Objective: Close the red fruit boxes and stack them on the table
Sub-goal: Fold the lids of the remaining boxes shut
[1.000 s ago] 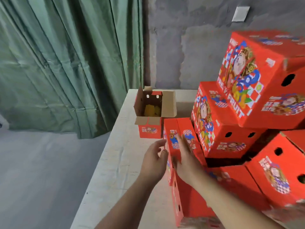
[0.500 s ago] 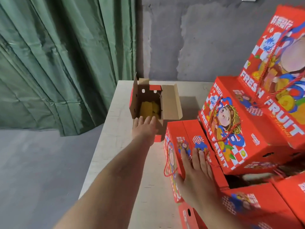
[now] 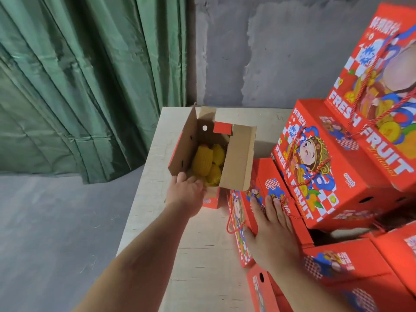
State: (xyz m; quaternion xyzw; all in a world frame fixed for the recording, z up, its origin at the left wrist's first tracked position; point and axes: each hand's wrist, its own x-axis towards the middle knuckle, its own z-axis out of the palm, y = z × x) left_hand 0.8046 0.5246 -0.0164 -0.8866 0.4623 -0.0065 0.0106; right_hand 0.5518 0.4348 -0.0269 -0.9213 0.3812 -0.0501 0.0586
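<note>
An open red fruit box (image 3: pixel 238 158), flaps up, yellow netted fruit (image 3: pixel 206 162) inside, stands at twelve o'clock. Closed red boxes (image 3: pixel 315 167) are stacked at three o'clock, rope handles showing.

The middle closed box (image 3: pixel 315 167) in the stack says "FRESH FRUIT" in big white letters running down the edge of its printed face; same face has a little white "GOOD" badge near the lower right, with a tiny line under it I can't make out; the box above it (image 3: pixel 382 91), at the right edge, has "FRESH FRUIT" again, larger, also white on red; both have a row of white characters along the top edge, too blurry to read; small print on the other boxes is just smudges.
</note>
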